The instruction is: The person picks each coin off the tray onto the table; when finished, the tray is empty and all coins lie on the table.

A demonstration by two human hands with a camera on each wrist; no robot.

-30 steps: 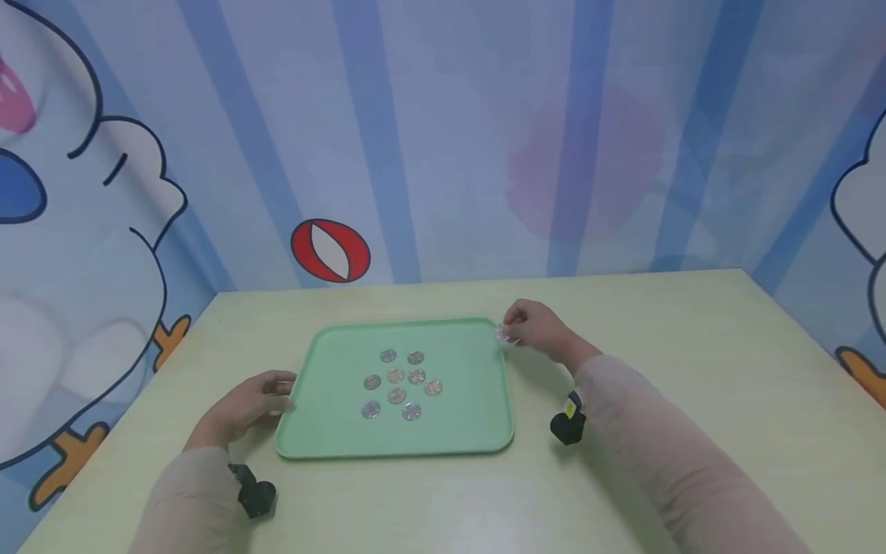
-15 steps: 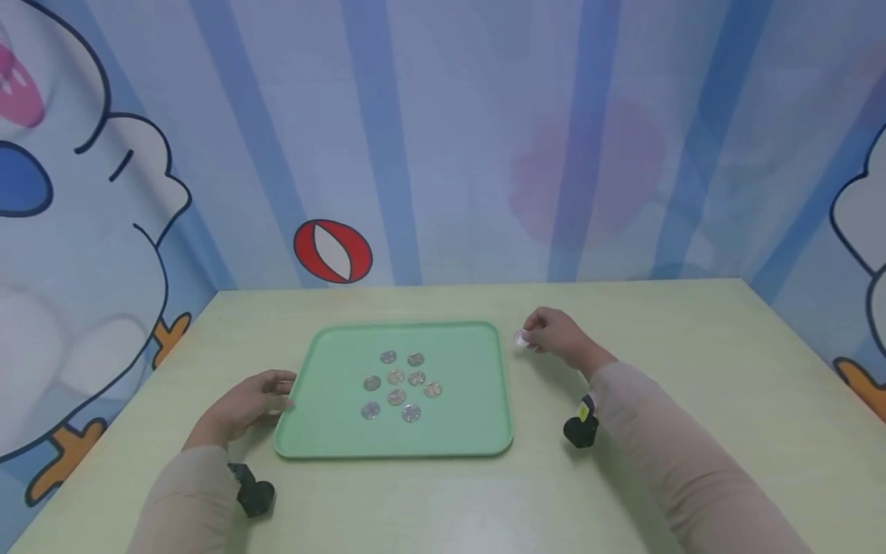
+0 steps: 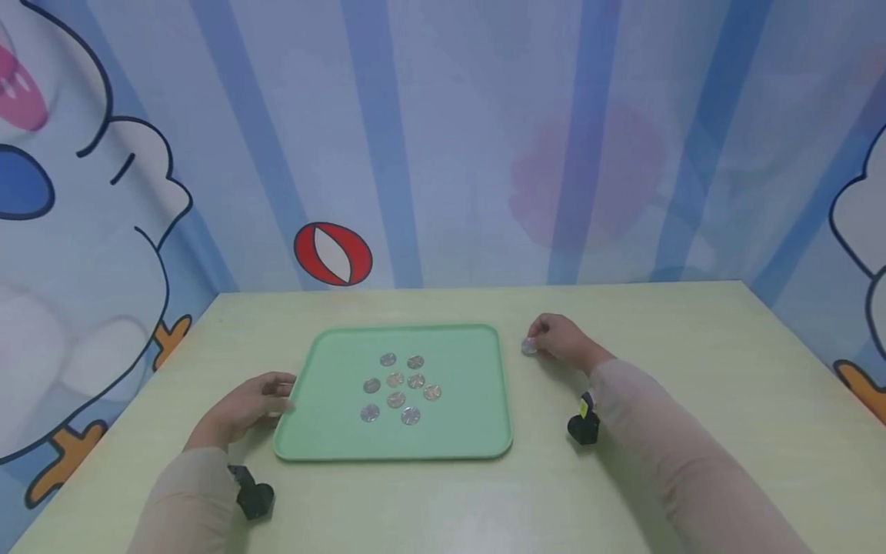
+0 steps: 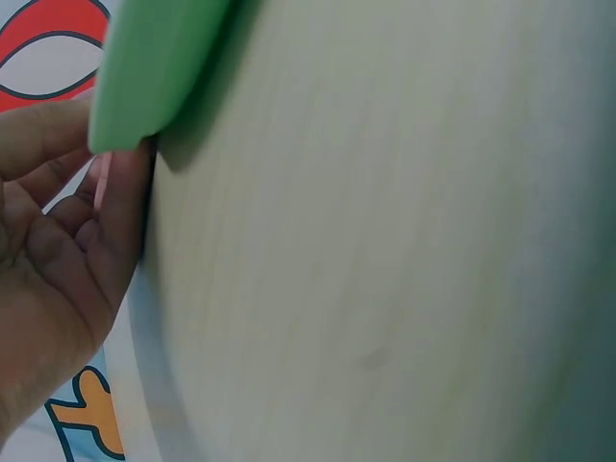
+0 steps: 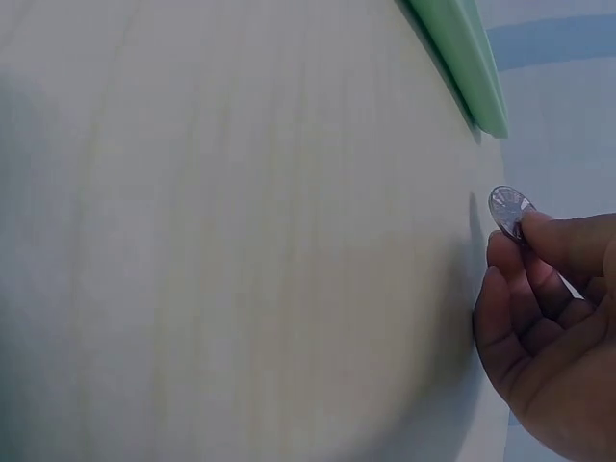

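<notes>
Several round silvery coins (image 3: 395,400) lie loosely grouped on a light green tray (image 3: 464,431) in the head view. Right of the tray, my right hand (image 3: 561,336) pinches another coin (image 3: 528,346) between thumb and fingers, low over the table. The right wrist view shows this coin (image 5: 509,209) tilted, its ridged face catching light. My left hand (image 3: 249,402) rests at the tray's left side, fairly straight fingers touching the rim. Some of those fingertips are hidden behind the tray's edge (image 4: 159,77) in the left wrist view.
A pale wooden table (image 3: 388,508) carries the tray. Behind it stands a blue striped backdrop (image 3: 457,154) with cartoon prints. Small black devices are strapped at the left wrist (image 3: 256,498) and the right wrist (image 3: 584,428).
With the coin pinched, my right hand has moved right, away from the tray's upper right corner, and slightly down toward the table. The left hand and tray stay put.
</notes>
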